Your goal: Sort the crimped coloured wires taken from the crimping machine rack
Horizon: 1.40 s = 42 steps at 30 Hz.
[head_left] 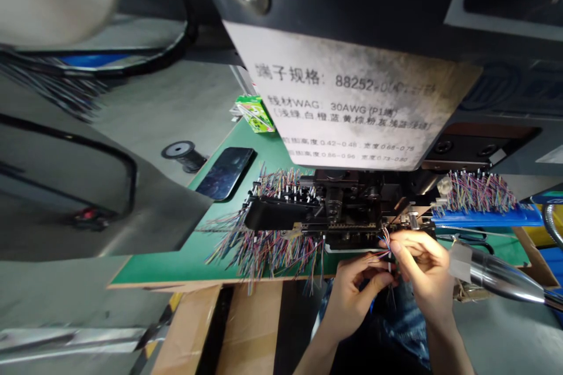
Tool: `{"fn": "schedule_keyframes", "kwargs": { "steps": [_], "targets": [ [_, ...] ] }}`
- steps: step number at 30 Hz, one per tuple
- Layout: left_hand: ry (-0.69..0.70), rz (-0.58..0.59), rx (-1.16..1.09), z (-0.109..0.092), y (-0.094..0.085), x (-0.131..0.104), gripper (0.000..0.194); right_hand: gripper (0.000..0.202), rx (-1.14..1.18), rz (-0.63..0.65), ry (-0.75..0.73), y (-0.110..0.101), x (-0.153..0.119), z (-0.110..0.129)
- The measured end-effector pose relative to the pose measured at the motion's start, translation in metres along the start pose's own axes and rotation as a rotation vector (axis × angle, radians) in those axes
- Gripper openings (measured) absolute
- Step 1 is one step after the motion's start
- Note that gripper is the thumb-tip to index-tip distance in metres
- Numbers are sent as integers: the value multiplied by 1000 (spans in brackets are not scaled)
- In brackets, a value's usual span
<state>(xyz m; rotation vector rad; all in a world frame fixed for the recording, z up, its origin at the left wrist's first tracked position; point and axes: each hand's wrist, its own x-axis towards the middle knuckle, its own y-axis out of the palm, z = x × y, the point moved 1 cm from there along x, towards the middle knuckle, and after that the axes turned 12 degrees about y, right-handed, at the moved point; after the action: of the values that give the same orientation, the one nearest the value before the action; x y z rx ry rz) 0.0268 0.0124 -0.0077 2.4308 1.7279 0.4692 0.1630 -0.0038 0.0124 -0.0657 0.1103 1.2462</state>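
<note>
Both my hands meet just below the front of a black crimping machine [347, 211]. My left hand [352, 293] pinches a thin bundle of multicoloured wires [385, 243] from below. My right hand [424, 266] grips the same bundle from the right, and the fanned wire tips point up at the machine's tooling. A black holder [281, 214] left of the tooling carries many coloured wires that bristle up and hang down. A blue rack [488, 217] on the right holds more wires upright.
A green mat [176, 263] covers the bench. On it lie a dark phone [225, 173] and a green box [255, 112]. A soiled paper label [352, 94] hangs on the machine. A chrome lamp head [501, 275] juts in at right. Cardboard boxes [246, 328] stand below.
</note>
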Motion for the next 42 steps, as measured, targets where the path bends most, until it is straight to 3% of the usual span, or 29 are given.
{"fn": "schedule_keyframes", "kwargs": {
  "steps": [8, 12, 15, 20, 29, 42],
  "targets": [
    [-104, 66, -135, 7, -13, -15, 35, 11, -319, 103, -386, -19, 3, 18],
    [-127, 102, -168, 7, -16, -16, 34, 4, -180, 108, -277, -18, -4, 18],
    [-100, 98, -82, 2, -12, -10, 34, 5, -67, 14, -165, -13, -8, 12],
    [-46, 43, 52, -1, -5, -1, 31, 9, 49, 27, -63, -5, -8, 6],
    [60, 10, 93, 1, -3, 0, 25, 9, -5, -57, -23, -4, -7, 0],
    [70, -22, 33, 3, -1, -1, 18, 6, 34, -19, 15, -3, -3, 4]
  ]
}}
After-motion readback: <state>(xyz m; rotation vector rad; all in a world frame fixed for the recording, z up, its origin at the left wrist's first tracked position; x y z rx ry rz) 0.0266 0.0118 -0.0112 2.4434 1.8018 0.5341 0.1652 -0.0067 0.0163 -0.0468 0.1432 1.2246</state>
